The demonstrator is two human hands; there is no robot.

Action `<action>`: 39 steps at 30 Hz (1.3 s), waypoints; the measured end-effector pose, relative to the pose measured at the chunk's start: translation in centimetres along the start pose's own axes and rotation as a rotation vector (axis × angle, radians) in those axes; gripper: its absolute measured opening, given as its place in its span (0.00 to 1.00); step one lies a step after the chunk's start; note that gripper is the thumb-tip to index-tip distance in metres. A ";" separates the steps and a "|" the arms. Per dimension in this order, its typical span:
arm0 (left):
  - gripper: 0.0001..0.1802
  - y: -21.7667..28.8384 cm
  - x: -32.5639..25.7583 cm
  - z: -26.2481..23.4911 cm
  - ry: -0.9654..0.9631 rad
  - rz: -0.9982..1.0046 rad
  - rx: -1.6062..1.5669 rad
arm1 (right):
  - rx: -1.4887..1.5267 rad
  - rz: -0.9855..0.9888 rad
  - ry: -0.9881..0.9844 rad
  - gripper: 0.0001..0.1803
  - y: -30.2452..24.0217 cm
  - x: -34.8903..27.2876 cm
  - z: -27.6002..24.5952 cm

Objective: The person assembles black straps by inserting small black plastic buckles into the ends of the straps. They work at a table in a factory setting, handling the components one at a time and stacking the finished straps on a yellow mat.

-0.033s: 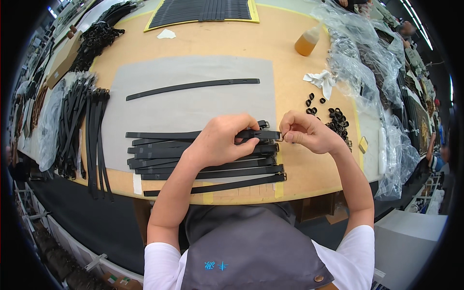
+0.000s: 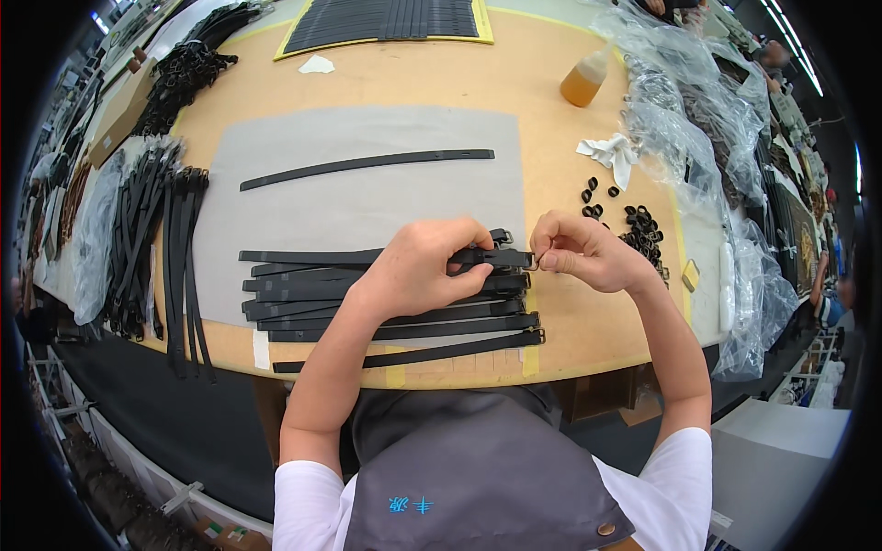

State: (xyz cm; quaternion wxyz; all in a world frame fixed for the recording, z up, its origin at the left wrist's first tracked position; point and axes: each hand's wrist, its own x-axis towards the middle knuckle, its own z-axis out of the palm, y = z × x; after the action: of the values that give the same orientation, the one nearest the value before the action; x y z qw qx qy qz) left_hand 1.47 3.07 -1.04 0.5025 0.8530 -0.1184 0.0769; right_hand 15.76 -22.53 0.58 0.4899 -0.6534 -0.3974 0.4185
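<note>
One black belt (image 2: pixel 513 258) held near its buckle (image 2: pixel 532 261)

The left hand (image 2: pixel 423 262) clamps thumb and fingers around the belt; the right hand (image 2: pixel 588 254), thumb and fingertips together, pinches the buckle just beyond. The short visible stretch of belt runs left to right between the hands, buckle end rightward, so the right hand is nearer that end. Beneath lies a pile of belts (image 2: pixel 299 291), mostly parallel to it; the left hand hides how far the held one reaches. A single belt (image 2: pixel 367 165) lies farther off on a grey mat (image 2: pixel 303 220). Small black loops (image 2: pixel 643 230) sit near the right hand, a white cloth (image 2: pixel 614 154) behind them. Nothing visible blocks the buckle.
</note>
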 end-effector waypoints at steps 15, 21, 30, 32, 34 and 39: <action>0.14 0.9 -0.3 0.0 -0.046 -0.043 -0.008 | -0.135 0.104 0.059 0.07 -3.5 1.9 4.1; 0.14 0.7 -0.3 0.5 -0.019 -0.013 -0.033 | 0.177 0.196 0.120 0.10 -3.1 2.2 4.4; 0.14 0.4 -0.8 -0.1 -0.099 -0.015 -0.136 | 0.087 0.242 0.194 0.14 -3.7 2.9 4.9; 0.12 0.5 -1.1 0.0 -0.041 0.092 -0.229 | 0.077 0.196 0.183 0.14 -3.0 3.0 4.9; 0.11 0.5 -0.6 0.2 -0.086 0.099 -0.299 | 0.098 0.192 0.263 0.16 -2.4 2.6 5.4; 0.15 0.0 -0.9 0.4 0.042 0.062 -0.155 | 0.198 0.038 0.330 0.16 -0.6 3.4 5.9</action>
State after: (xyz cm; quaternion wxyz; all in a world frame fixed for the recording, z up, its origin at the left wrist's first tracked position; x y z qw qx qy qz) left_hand 0.60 2.87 -1.47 0.5669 0.8055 -0.1399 0.1008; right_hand 11.26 -17.40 -0.37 0.6022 -0.6692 -0.2564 0.3520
